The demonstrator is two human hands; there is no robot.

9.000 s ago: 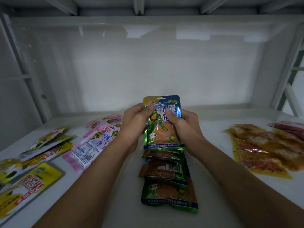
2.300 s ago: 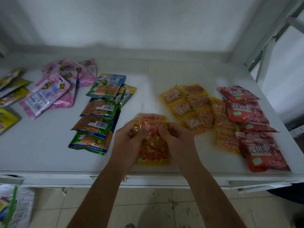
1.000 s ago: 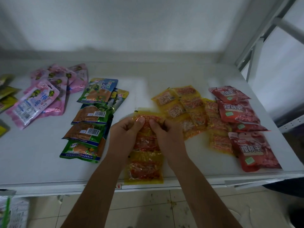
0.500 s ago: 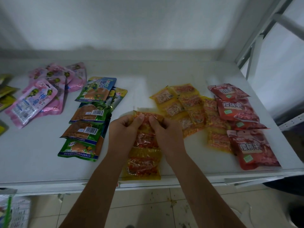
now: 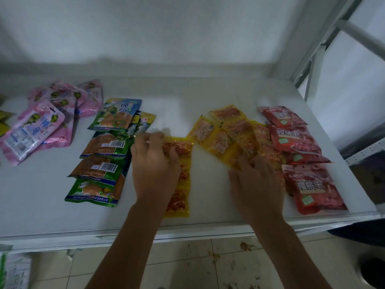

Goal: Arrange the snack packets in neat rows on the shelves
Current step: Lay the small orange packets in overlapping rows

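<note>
A short column of yellow snack packets [image 5: 183, 184] runs from the shelf's front edge toward the back. My left hand [image 5: 154, 163] rests on its far end with fingers spread over the top packet. To the right lies a loose heap of the same yellow packets [image 5: 225, 134]. My right hand [image 5: 256, 182] reaches its fingertips onto the heap's near edge; no packet is lifted. Motion blur hides the exact finger pose of both hands.
The white shelf [image 5: 41, 195] also holds an overlapping column of green packets [image 5: 104, 151], pink packets [image 5: 48, 124] at the left and red packets [image 5: 295, 138] at the right. White frame uprights [image 5: 325, 44] stand at the back right. Stained floor tiles [image 5: 208, 268] lie below the front edge.
My right hand left the yellow column and moved right onto the loose yellow heap. My left hand stayed on the column's top packet and spread flatter.
</note>
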